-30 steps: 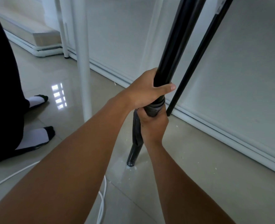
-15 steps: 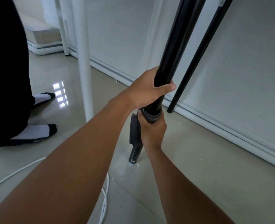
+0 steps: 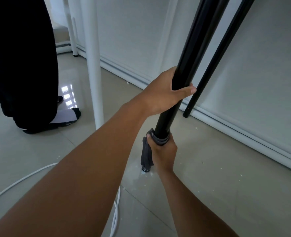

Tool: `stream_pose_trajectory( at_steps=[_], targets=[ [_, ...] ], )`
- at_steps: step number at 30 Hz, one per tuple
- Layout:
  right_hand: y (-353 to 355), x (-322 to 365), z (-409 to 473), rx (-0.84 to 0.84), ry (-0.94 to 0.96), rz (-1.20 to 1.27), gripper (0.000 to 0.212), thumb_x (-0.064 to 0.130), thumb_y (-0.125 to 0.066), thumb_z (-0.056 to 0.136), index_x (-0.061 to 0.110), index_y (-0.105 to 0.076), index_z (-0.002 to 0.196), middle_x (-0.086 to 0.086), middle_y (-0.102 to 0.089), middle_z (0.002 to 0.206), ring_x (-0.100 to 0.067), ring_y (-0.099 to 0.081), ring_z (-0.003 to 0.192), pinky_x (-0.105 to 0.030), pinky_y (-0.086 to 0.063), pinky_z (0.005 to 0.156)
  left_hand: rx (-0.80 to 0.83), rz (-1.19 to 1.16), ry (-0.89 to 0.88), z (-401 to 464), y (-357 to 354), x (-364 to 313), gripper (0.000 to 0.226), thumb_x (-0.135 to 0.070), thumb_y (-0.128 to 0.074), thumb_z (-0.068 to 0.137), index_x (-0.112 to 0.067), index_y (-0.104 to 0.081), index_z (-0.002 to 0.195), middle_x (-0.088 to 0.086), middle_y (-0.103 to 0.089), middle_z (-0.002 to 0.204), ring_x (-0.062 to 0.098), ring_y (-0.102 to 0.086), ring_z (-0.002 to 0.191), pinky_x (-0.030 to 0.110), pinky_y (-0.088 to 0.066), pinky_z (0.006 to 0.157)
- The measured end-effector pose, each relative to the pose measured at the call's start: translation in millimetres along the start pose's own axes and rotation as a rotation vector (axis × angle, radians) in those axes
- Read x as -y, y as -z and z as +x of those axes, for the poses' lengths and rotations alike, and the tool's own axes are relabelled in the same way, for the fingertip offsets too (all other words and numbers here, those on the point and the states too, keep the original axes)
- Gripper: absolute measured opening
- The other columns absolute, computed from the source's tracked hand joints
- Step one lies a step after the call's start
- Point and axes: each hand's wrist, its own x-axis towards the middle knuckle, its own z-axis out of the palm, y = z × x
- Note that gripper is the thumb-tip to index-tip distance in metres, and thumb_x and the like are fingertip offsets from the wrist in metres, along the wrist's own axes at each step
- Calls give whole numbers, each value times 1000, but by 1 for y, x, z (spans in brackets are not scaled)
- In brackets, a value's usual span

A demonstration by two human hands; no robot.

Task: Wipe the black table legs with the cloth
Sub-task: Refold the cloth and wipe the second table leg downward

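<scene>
A thick black table leg [image 3: 195, 43] slants down from the top centre to its foot on the tiled floor. My left hand [image 3: 165, 93] grips this leg at mid height, thumb across the front. Lower down, my right hand [image 3: 163, 151] holds a dark grey cloth [image 3: 147, 151] wrapped around the same leg, just above the foot; a loose end hangs on the left. A second, thinner black leg [image 3: 214, 57] stands behind to the right, near the wall.
A white table leg [image 3: 94, 65] stands left of centre, another white leg [image 3: 72, 31] further back. A person in black trousers and socks [image 3: 21, 57] stands at the left. A white cable [image 3: 21, 182] runs over the floor. The white wall and skirting [image 3: 244, 134] lie close behind.
My right hand has slid the cloth down the black leg towards its foot. My left hand has kept its grip at mid height. The person at the left has stepped closer.
</scene>
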Motion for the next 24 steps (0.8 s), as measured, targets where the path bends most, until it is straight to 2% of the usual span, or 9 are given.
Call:
stream_pose_trajectory(
  at_steps=[2,4,9,11,13,15,17,21,24],
  targets=[
    [-3,9,5,-42,65,47,31,26,-84,75,40,-63,92,26,-72,86,6,-70,78,-5,-49,64,1,0,-1,-1,0,2,14,-35,-71,92,-29,-62,101,-26,-65,80,-11,-64,78,12,-48,72],
    [-6,9,6,-32,55,72,31,22,-82,75,37,-65,96,22,-73,86,1,-71,79,-11,-53,66,6,-5,-1,-4,-1,5,14,-34,-71,92,-28,-62,101,-29,-64,77,-11,-64,78,8,-47,68],
    [-5,-13,3,13,-52,18,37,19,-82,73,24,-69,107,18,-73,87,1,-71,77,-15,-54,65,6,-12,11,-11,-7,19,15,-35,-70,91,-29,-61,101,-30,-66,79,-11,-65,79,7,-48,67],
    [-3,-25,1,82,-130,-13,35,17,-84,75,22,-69,106,14,-74,87,4,-70,74,-17,-55,65,67,16,66,-19,-12,34,13,-32,-70,93,-28,-60,101,-23,-67,84,-10,-64,81,9,-48,71],
    [1,-33,-2,137,-174,-51,32,19,-85,76,23,-68,103,19,-70,86,16,-65,71,-5,-47,60,97,25,135,-30,-21,51,13,-29,-68,95,-24,-60,105,-13,-67,92,-5,-63,86,18,-47,78],
    [2,-33,-2,141,-138,-78,32,21,-86,77,24,-65,101,24,-67,84,23,-61,71,1,-43,59,93,15,170,-35,-24,59,17,-30,-67,95,-24,-60,110,-12,-67,97,-2,-63,90,20,-46,81],
    [2,-28,-2,92,-81,-72,32,21,-86,77,25,-63,98,26,-68,77,22,-62,74,1,-43,62,123,23,181,-34,-21,59,19,-32,-67,95,-25,-60,111,-14,-68,96,-4,-65,90,17,-47,80],
    [-4,-17,2,12,0,64,35,12,-83,78,34,-62,96,29,-72,86,10,-69,79,-4,-49,63,125,25,178,-33,-18,56,19,-31,-68,95,-24,-62,112,-16,-70,94,-8,-64,89,10,-47,74],
    [-3,-21,2,44,-49,36,34,14,-82,79,25,-68,108,24,-73,86,12,-68,79,-4,-49,64,114,11,175,-34,-21,58,19,-30,-68,95,-22,-62,111,-15,-70,95,-6,-65,89,15,-48,81]
  ],
)
